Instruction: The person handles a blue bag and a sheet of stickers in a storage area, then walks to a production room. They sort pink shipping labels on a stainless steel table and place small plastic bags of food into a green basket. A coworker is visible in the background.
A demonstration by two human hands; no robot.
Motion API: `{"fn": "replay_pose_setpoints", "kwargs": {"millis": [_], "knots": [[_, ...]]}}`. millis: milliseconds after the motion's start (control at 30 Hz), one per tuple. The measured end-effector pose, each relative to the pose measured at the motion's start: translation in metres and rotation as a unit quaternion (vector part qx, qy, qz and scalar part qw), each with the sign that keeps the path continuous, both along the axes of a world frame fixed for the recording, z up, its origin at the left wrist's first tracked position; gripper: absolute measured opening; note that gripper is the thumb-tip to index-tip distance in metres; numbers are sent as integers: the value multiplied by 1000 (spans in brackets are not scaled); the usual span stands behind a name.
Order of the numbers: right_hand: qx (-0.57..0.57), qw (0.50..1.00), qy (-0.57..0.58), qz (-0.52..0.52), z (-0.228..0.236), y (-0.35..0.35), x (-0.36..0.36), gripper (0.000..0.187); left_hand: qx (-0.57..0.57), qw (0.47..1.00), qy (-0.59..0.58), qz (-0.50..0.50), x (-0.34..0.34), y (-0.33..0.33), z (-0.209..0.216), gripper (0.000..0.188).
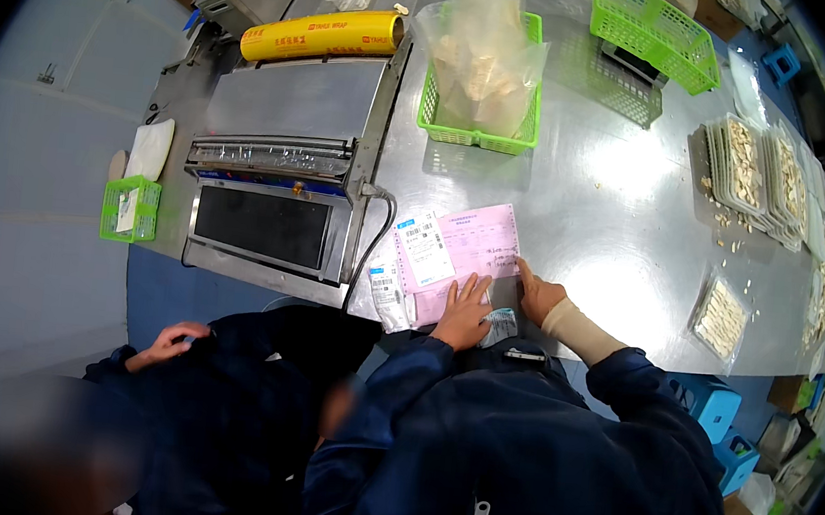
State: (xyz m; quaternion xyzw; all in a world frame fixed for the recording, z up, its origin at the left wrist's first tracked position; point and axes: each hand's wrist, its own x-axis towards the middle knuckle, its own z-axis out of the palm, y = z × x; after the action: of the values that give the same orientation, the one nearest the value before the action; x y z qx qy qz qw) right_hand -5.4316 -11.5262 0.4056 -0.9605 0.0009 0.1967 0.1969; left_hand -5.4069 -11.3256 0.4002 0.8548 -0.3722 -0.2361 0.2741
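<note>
A pink printed form [479, 239] with handwriting lies at the near edge of the steel table. My left hand [465, 312] rests on its lower part, fingers apart and flat. At the form's right edge, my right hand [538, 297] touches the paper with an outstretched index finger; a beige band wraps that wrist. A white label sheet [424, 252] overlaps the form's left side. Below it, a strip of white labels [389, 297] hangs near the table edge. Beside my left hand, a partly hidden teal-and-white printed piece [499, 327] sits at the edge.
A wrapping machine [288, 161] carries a yellow film roll [323, 36]; its black cable [373, 254] runs left of the papers. Green baskets [477, 139] stand behind. Trays of pale slices [739, 162] and a filled pack [722, 317] lie right. A co-worker's hand [176, 344] is left.
</note>
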Motion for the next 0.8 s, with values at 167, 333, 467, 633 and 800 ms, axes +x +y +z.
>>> {"fn": "replay_pose_setpoints", "kwargs": {"millis": [167,333,467,633,800], "knots": [[-16,999,38,31,14,-3,-7,57,15,1000,9,-11,1,-3,5,19],[-42,996,41,66,15,1,-6,55,9,1000,12,-12,2,-1,6,19],[4,998,16,57,18,2,1,53,-32,999,-15,-3,-9,-1,20,17],[175,978,-33,110,8,10,11,47,-89,992,88,27,-19,16,34,15],[220,965,-92,111,-14,26,20,45,-139,986,70,65,-34,32,15,19]]}}
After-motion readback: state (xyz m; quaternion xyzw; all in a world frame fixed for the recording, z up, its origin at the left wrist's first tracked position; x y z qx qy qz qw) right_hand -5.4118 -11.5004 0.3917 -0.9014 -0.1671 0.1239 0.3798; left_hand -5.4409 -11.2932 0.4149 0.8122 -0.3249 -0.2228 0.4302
